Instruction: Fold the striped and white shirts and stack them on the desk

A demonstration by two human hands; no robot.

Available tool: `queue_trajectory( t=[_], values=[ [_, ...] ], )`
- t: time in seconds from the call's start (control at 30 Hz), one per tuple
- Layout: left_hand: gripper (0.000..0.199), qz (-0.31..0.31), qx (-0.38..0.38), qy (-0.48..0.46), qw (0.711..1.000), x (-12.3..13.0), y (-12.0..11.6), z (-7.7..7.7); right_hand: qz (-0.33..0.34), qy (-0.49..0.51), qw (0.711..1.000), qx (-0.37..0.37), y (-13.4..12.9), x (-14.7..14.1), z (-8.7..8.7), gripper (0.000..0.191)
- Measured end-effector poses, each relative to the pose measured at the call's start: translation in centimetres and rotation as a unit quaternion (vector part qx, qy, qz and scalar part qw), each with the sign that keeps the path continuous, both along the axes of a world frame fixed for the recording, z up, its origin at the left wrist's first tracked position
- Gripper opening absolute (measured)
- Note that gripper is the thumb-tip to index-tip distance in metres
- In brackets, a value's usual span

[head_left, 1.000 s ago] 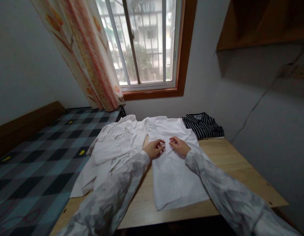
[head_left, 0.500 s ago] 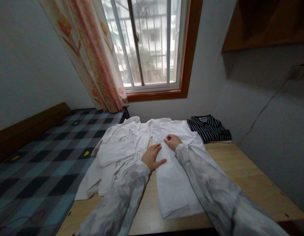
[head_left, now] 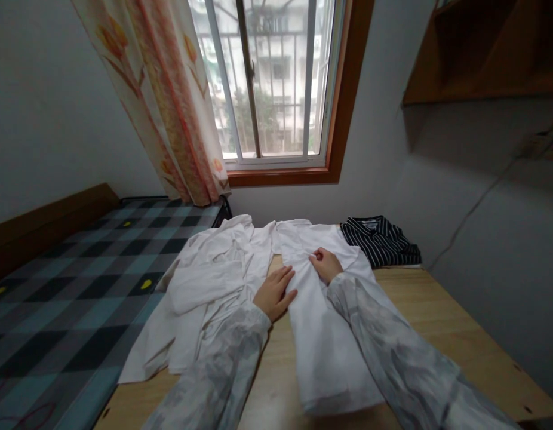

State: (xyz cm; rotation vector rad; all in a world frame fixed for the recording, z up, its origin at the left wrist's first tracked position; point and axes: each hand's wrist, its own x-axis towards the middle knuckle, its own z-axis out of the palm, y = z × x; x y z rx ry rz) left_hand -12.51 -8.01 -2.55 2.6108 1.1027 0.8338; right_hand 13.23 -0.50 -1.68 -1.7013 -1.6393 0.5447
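A white shirt [head_left: 330,358] lies spread over the wooden table, its two sides parted so that a strip of wood shows between them. My left hand [head_left: 273,294] rests flat, fingers stretched out, along the inner edge of the right side. Just beyond it, my right hand [head_left: 325,264] is closed in a pinch on the cloth of that same side, and small creases run from the fingertips. The left side of the shirt is rumpled, with a piece of it folded across. I cannot tell whether both sides belong to one garment.
A folded black-and-white striped garment [head_left: 381,242] lies at the table's far right corner. The wooden table [head_left: 446,328] reaches to the right wall. On the left is a bed with a checked cover [head_left: 92,286]. A curtain [head_left: 169,107] hangs beside the window [head_left: 276,89]; a wooden shelf [head_left: 482,60] is at upper right.
My right hand has moved slightly to the right, still pinching the cloth, and the shirt's right side has shifted rightward with it. My left hand stays nearly in place. The view has shifted slightly.
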Motion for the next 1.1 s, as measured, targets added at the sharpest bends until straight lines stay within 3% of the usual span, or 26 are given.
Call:
queue_trajectory(
  t=[0.13, 0.27, 0.47, 0.67, 0.8, 1.0, 1.1],
  values=[
    [0.076, -0.004, -0.011, 0.032, 0.999, 0.1, -0.2, 0.3, 0.036, -0.048, 0.998, -0.013, -0.2, 0.1, 0.1, 0.017],
    [0.075, 0.01, -0.025, 0.027, 0.999, 0.2, -0.4, 0.6, 0.035, -0.069, 0.997, -0.003, -1.1, 0.9, 0.3, 0.023],
    [0.086, 0.054, -0.014, -0.023, 0.998, 0.3, -0.5, 0.9, 0.08, -0.065, 0.994, -0.034, -4.1, 2.5, 0.8, 0.029],
    [0.057, 0.115, -0.01, -0.055, 0.992, 0.8, -0.8, 2.0, 0.117, -0.086, 0.989, -0.009, -9.1, 2.9, 0.8, 0.034],
    [0.054, 0.157, -0.021, -0.04, 0.987, 1.3, -1.1, 2.8, 0.152, -0.076, 0.984, 0.045, -10.8, 2.9, 0.6, 0.025],
    [0.084, 0.158, -0.141, -0.032, 0.977, 2.3, -1.7, 3.7, 0.137, -0.052, 0.985, 0.089, -11.1, 3.3, 0.5, 0.024],
    [0.105, 0.132, -0.15, -0.025, 0.979, 2.6, -2.1, 3.6, 0.105, -0.053, 0.989, 0.089, -11.4, 3.7, 0.7, 0.025]
  ],
)
